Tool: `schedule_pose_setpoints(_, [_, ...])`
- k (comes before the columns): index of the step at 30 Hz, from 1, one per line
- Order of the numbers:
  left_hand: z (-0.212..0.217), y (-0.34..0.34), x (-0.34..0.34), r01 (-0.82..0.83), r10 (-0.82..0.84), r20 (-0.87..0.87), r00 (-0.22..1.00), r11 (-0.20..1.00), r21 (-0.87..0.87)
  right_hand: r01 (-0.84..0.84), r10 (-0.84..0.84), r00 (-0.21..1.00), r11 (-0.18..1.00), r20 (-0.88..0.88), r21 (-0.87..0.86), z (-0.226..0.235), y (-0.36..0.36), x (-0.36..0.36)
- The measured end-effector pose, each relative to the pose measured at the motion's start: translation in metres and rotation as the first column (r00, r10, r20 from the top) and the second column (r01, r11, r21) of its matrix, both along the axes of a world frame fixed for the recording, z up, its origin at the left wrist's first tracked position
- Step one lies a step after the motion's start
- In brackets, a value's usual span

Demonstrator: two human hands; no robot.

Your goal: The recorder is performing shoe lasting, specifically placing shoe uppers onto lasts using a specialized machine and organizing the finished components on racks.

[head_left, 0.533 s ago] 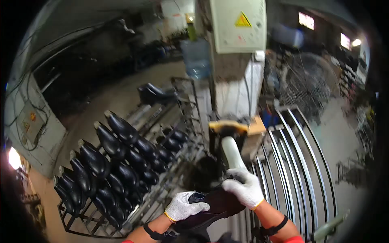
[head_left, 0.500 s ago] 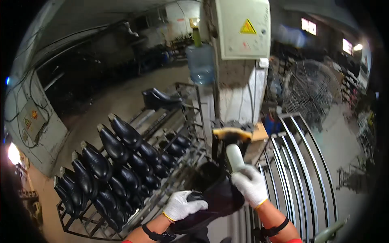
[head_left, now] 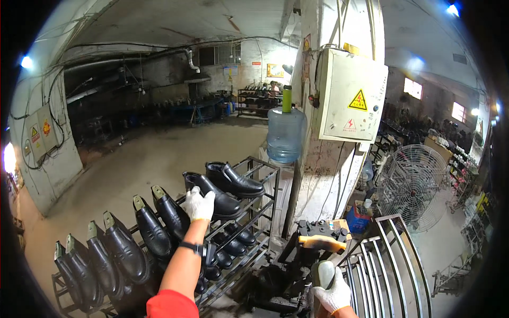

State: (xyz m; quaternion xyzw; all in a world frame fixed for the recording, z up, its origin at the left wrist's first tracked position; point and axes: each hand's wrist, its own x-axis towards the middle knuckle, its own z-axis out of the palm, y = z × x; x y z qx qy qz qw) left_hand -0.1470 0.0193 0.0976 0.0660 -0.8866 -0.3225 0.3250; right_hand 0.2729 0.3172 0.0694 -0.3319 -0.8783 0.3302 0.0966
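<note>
My left hand (head_left: pixel 200 205), in a white glove, reaches out to the rack's upper level. Its fingers are closed at the opening of a black shoe (head_left: pixel 219 197). Right beside that one sits another black slip-on shoe (head_left: pixel 231 177); neither shows a last in its opening. Low at the right, my gloved right hand (head_left: pixel 334 292) grips a pale, round-ended shoe last (head_left: pixel 325 273), its lower part hidden. To the left, several black shoes (head_left: pixel 126 249) stand tilted with pale last tops sticking out.
The metal rack (head_left: pixel 277 183) holds more shoes lower down. A dark machine with a yellow-edged top (head_left: pixel 322 244) stands before the pillar (head_left: pixel 313 175). Curved metal rails (head_left: pixel 389 265) lie right, with a big caged fan (head_left: pixel 412 185) beyond. A water bottle (head_left: pixel 285 135) stands by the pillar.
My left hand has carried the black shoe from near the machine up and forward to the rack, beside the other shoe. My right hand sits lower in view, still gripping the last. The view has tilted up.
</note>
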Motion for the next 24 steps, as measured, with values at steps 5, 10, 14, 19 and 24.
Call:
schedule_pose_setpoints(5, [0.038, -0.047, 0.056, -0.396, 0.396, 0.006, 0.918, 0.917, -0.050, 0.038, -0.038, 0.999, 0.999, -0.003, -0.028, 0.002, 0.004, 0.001])
schedule_pose_setpoints(10, [0.051, -0.070, 0.030, -0.423, 0.301, 0.442, 0.845, 0.881, 0.210, 0.031, -0.027, 0.995, 0.999, -0.096, 0.043, -0.027, 0.014, 0.000])
schedule_pose_setpoints(14, [0.045, -0.078, 0.021, -0.415, 0.307, 0.438, 0.845, 0.894, 0.172, -0.062, 0.067, 0.978, 0.998, 0.199, -0.032, 0.009, 0.022, -0.015])
schedule_pose_setpoints(19, [0.011, -0.095, 0.076, 0.419, -0.425, -0.309, 0.851, 0.194, 0.887, -0.115, 0.116, 0.993, 0.992, 0.023, -0.057, 0.026, 0.056, -0.011])
schedule_pose_setpoints(24, [-0.060, -0.104, 0.086, 0.429, -0.542, -0.382, 0.748, -0.043, 0.902, -0.363, -0.343, 0.809, 0.349, -0.478, -0.864, 0.006, 0.124, 0.097])
